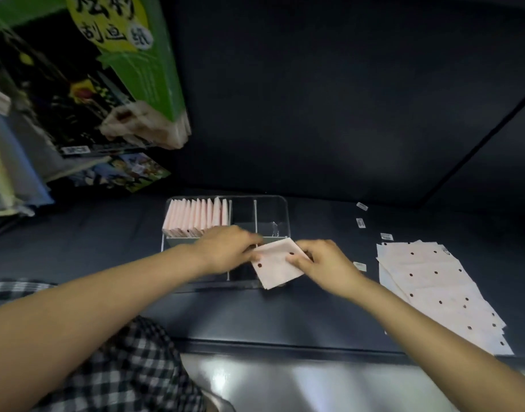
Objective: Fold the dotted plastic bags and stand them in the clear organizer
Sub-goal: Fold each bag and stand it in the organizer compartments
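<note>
A folded pale pink bag with dark dots (277, 266) is held over the front of the clear organizer (280, 203). My left hand (225, 248) pinches its left edge and my right hand (323, 260) pinches its right edge. Several folded pink bags (196, 217) stand upright in the organizer's back left compartment. The other compartments I can see hold no bags. A stack of flat dotted bags (433, 286) lies on the dark table to the right of my right forearm.
Small white labels (360, 223) lie scattered between the organizer and the flat stack. Green and black packaged goods (106, 84) hang or lean at the upper left. The dark table's front edge (285, 347) runs below my arms.
</note>
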Tool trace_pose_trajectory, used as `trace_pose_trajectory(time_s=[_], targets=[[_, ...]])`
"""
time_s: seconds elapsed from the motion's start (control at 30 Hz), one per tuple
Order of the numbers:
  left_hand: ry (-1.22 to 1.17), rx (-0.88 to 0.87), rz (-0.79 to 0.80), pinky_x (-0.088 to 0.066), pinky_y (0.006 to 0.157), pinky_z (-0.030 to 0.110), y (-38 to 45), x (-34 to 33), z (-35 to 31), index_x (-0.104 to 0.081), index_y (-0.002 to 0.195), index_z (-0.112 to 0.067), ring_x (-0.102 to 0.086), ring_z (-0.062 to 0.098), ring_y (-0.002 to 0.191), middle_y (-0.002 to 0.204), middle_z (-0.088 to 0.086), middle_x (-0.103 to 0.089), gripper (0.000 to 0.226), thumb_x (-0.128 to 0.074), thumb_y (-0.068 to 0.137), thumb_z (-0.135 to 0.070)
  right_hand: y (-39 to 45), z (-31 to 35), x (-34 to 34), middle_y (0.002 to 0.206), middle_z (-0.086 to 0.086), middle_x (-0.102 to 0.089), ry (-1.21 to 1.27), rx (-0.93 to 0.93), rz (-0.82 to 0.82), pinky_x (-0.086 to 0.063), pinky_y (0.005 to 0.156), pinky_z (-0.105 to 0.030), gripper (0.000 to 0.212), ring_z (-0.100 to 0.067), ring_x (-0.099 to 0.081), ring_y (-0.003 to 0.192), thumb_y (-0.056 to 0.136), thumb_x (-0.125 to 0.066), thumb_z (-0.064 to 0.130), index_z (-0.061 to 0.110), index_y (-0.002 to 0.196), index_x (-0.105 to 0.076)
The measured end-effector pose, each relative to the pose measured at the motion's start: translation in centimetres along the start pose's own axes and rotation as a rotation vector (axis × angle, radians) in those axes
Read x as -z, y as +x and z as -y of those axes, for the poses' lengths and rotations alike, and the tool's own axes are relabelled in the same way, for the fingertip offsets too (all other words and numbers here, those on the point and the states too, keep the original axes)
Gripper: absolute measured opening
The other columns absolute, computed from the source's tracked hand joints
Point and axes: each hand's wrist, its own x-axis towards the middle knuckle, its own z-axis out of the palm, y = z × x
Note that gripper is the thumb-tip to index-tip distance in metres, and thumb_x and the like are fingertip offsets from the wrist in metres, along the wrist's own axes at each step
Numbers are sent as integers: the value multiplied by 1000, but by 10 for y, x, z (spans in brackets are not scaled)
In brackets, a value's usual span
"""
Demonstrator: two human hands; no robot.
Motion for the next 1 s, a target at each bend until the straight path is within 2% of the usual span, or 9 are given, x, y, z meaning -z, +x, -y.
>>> trace_pose_trajectory(time_s=[0.07,0.17,0.27,0.4,0.53,0.73,0.8,0.87,1.0], targets=[[243,55,-15,-41,96,34,6,-3,23,-47,130,-25,-42,21,122,134,-2,-49,38,-43,97,-44,20,3,-3,77,-3,-65,-2,-104,-63,-47,65,-31,19,-18,-59,72,91,-53,19,6,84,-64],[379,103,39,-29,103,36,11,-9,51,-36,141,-21,-27,23,132,153,-2,-26,47,-35,99,-43,46,6,-3,86,-4,-69,361,-265,-162,-59,62,-31,13,-18,-69,69,93,-53,11,8,98,-65],[428,79,60,-34,100,37,13,-15,69,-39,139,-19,-29,22,129,151,-4,-28,45,-35,100,-42,69,15,-4,98,-13,-69,620,-330,-201,-55,53,-22,11,-21,-70,66,95,-52,9,9,100,-62],[431,96,50,-40,95,34,15,-17,85,-47,132,-18,-37,21,120,135,-2,-44,37,-39,100,-34,100,32,-17,107,-16,-65,671,-322,-175,-53,52,-18,19,-22,-69,69,95,-50,9,3,111,-59],[431,99,45,-41,95,33,12,-19,94,-48,129,-12,-40,22,117,129,2,-47,34,-44,98,-25,126,50,-34,109,-16,-65,523,-287,-128,-56,52,-21,21,-20,-67,67,95,-48,7,2,112,-59],[299,82,-28,-39,98,35,8,-23,100,-53,124,-12,-38,21,117,131,2,-46,33,-40,98,-28,154,64,-52,97,-13,-69,-9,-256,-61,-58,69,-44,24,-30,-68,78,87,-44,10,5,103,-62],[236,63,-52,-36,101,36,8,-26,99,-51,127,-13,-37,21,120,136,1,-43,37,-38,98,-32,160,72,-59,97,-15,-68,-144,-251,-13,-56,70,-40,23,-31,-66,82,88,-44,12,5,100,-61],[176,35,-81,-36,101,35,7,-27,99,-49,130,-16,-36,20,120,137,-2,-42,39,-39,97,-35,164,78,-67,98,-14,-67,-225,-244,10,-51,68,-34,21,-30,-65,88,92,-43,21,7,96,-59],[33,17,-126,-39,97,34,4,-25,98,-53,122,-20,-40,19,116,130,-3,-44,32,-46,95,-34,161,76,-78,107,-12,-64,-185,-284,-36,-44,74,-35,48,-31,-60,100,97,-28,51,13,111,-53]])
